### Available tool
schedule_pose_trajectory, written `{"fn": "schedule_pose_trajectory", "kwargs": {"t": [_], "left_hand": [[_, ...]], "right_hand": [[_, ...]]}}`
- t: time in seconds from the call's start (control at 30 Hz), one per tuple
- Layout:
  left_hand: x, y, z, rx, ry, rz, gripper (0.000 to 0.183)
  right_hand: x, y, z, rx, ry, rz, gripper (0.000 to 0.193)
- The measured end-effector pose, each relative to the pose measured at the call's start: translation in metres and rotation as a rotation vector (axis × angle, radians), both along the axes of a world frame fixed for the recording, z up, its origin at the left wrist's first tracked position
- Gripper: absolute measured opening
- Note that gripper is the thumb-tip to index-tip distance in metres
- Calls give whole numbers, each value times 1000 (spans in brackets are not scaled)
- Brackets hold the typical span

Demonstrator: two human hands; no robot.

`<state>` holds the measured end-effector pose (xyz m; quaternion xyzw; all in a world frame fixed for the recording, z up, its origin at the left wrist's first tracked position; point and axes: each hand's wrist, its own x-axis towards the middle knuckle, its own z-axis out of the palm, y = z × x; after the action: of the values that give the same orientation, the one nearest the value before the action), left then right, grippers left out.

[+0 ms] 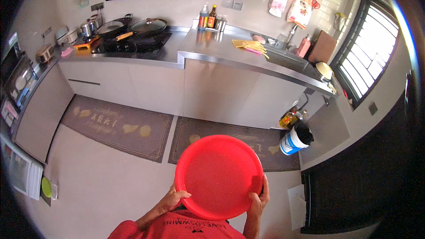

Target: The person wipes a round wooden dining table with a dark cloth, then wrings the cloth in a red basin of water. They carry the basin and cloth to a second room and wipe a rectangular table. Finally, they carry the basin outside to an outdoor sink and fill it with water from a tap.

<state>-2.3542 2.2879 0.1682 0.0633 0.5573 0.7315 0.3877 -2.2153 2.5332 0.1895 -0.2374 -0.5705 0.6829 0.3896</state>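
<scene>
Gripping the near rim of the red plastic basin [219,175], you have your left hand [172,198] closed around its left side and your right hand [260,199] closed around its right side, both thumbs lying over the edge. The basin is up in front of your red shirt [188,226], its broad round face turned toward you; whether its near edge touches the cloth, you cannot tell from this angle.

As for progress, the basin is securely in both your hands and not set down on any visible surface. No water shows in it, and the view does not settle what else is finished or left.

Beyond its far rim, in your view, lies the right floor mat [181,146], with the left floor mat [115,126] just beside it. Ahead to your right, a blue-and-white bucket [291,144] stands near the oil bottles [287,119]. Above the pale cabinet doors [221,88], yellow rubber gloves [248,44] lie by the sink [285,60], with a pink pump bottle [304,46] and a brown cutting board [322,48] behind it. Farther left, a glass-lidded wok [149,25] sits on the black gas hob [133,46].
</scene>
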Motion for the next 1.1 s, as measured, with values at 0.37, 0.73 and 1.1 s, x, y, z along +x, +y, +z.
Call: {"fn": "schedule_pose_trajectory", "kwargs": {"t": [0.37,0.73,1.1], "left_hand": [[38,-19,17,108,-60,566,53],[148,-104,20,140,-58,1013,87],[280,-298,29,-16,114,1405,84]], "right_hand": [[-114,5,12,-7,-19,503,75],[-130,-134,35,83,-12,1066,78],[-82,-388,-12,50,57,1469,78]]}}
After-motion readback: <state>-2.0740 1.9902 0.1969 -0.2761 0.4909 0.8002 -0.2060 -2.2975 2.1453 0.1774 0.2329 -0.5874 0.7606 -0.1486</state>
